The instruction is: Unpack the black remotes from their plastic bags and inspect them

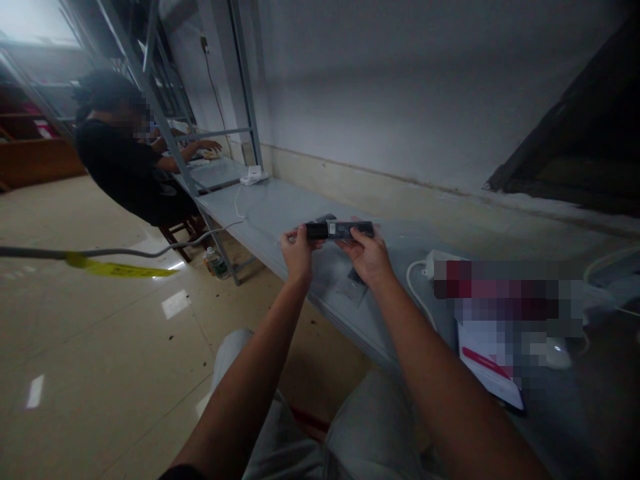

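Observation:
My left hand (299, 252) pinches the left end of a black bar-shaped item (341, 231) with a small white label. On its other end are the thumb and fingers of my right hand (369, 253). The item lies level just above the grey table; its exact kind I cannot make out, and clear plastic seems to surround its right part. A second dark object (325, 219) shows just behind it. Under my right hand a clear plastic bag (350, 291) rests on the table, with something dark partly hidden by the wrist.
The narrow grey table (280, 200) runs along the wall. A white power strip (440, 261) and a phone-like screen (487, 360) are at right. A white adapter (253, 175) sits farther back. At left are a seated person (125, 153), a metal frame post (173, 150) and a hanging cable (120, 252).

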